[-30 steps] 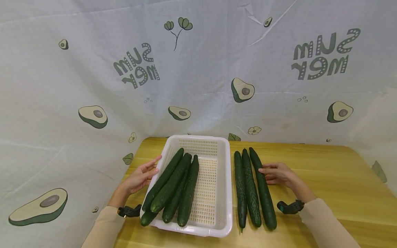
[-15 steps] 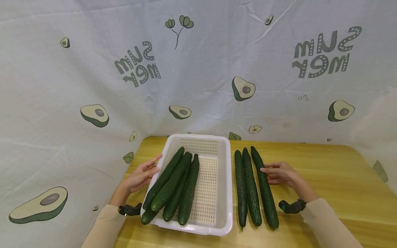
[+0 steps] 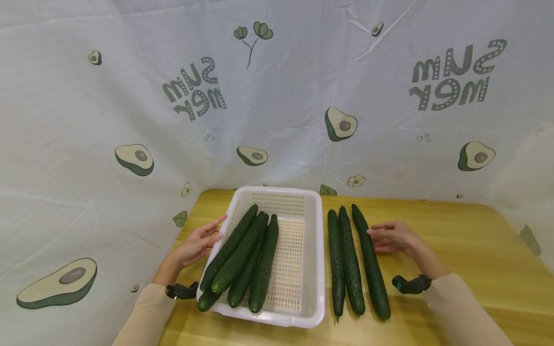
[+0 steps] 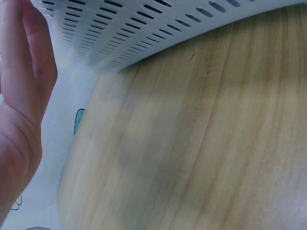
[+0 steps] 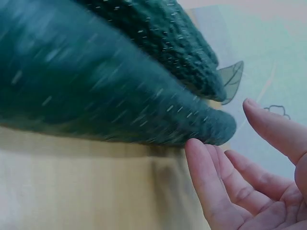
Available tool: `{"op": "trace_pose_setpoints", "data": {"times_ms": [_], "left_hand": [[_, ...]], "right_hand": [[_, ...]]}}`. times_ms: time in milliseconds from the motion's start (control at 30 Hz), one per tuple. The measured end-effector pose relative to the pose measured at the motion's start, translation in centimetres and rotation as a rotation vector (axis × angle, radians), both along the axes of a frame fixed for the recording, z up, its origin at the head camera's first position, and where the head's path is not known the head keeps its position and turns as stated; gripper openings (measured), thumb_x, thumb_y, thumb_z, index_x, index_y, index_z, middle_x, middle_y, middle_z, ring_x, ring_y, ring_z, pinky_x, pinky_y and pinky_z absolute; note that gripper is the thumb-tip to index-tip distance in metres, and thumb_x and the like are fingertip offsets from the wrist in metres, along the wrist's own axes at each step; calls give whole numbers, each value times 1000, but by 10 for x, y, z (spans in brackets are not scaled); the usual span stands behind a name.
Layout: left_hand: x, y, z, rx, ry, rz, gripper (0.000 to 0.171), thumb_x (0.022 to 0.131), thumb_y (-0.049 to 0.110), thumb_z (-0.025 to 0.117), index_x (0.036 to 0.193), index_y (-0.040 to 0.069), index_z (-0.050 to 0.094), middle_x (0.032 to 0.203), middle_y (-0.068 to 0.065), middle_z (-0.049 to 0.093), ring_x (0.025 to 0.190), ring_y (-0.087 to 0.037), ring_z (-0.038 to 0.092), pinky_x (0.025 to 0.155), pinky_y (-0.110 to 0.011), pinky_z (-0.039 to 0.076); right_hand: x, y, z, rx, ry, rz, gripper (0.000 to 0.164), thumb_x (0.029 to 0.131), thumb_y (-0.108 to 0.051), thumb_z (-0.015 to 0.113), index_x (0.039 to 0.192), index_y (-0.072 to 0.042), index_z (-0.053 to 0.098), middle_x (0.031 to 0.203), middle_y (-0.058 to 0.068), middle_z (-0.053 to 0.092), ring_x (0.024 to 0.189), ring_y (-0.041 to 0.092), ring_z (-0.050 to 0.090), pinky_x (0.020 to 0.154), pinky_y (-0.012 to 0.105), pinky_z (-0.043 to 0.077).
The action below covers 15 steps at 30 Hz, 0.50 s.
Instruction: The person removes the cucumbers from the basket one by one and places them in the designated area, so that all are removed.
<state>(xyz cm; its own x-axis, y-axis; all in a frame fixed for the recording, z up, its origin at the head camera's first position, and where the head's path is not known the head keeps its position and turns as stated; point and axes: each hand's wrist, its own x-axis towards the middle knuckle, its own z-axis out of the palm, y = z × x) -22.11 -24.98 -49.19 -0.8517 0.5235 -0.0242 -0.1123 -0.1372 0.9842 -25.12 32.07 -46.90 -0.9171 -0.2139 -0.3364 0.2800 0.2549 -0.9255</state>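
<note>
A white perforated plastic basket stands on the table, with several dark green cucumbers piled along its left side. My left hand rests against the basket's left wall, fingers fairly straight and fingertips at the rim; in the left wrist view the fingers lie along the slotted side. Three more cucumbers lie lengthwise to the right of the basket. Beside the rightmost cucumber is my right hand, fingertips right at its upper right side. The right wrist view shows the thumb spread apart from the fingers.
The wooden table extends to the right of my right hand. Behind it and on the left hangs a pale cloth printed with avocados and lettering. The left and middle cucumber lie close together beside the basket.
The rightmost cucumber has shifted slightly right, widening its gap from the middle one. My right hand has moved a little right and away from it. My left hand stays at the basket.
</note>
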Motion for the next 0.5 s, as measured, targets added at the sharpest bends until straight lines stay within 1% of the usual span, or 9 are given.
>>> {"op": "trace_pose_setpoints", "data": {"times_ms": [100,200,267,333,433,500], "left_hand": [[0,0,0,-10,5,3,61,107,3,42,161,17,18,133,-12,46,104,-19,66,82,-38,59],[1,0,1,-14,11,0,61,107,4,42,161,16,18,134,-12,45,105,-19,66,82,-38,59],[1,1,2,-14,14,-4,61,107,4,43,161,16,17,134,-12,45,105,-19,66,83,-38,58],[1,1,2,-11,15,-7,61,107,5,43,161,16,17,133,-12,45,105,-20,65,83,-38,58],[0,0,1,-9,20,-11,61,107,5,44,161,17,18,134,-12,44,105,-19,65,83,-38,59],[0,-1,-1,-7,30,-18,61,107,5,44,161,17,18,134,-13,44,105,-19,65,82,-37,59]], "right_hand": [[-1,-1,7,4,12,-3,68,98,-18,65,144,20,32,101,12,68,88,25,71,80,44,59],[-3,-4,15,20,41,30,67,100,-19,62,145,20,31,109,17,64,91,26,69,83,44,59],[-4,-6,23,18,61,44,65,101,-20,62,144,19,32,111,18,63,92,27,68,84,44,58],[-6,-10,31,8,77,50,65,101,-20,62,144,19,33,110,16,64,91,27,68,85,44,58],[-8,-19,45,-13,103,57,65,100,-21,63,144,18,34,104,11,65,88,26,69,86,46,57],[-9,-26,54,-17,123,69,65,101,-20,63,145,18,33,103,10,65,88,25,69,87,46,57]]}}
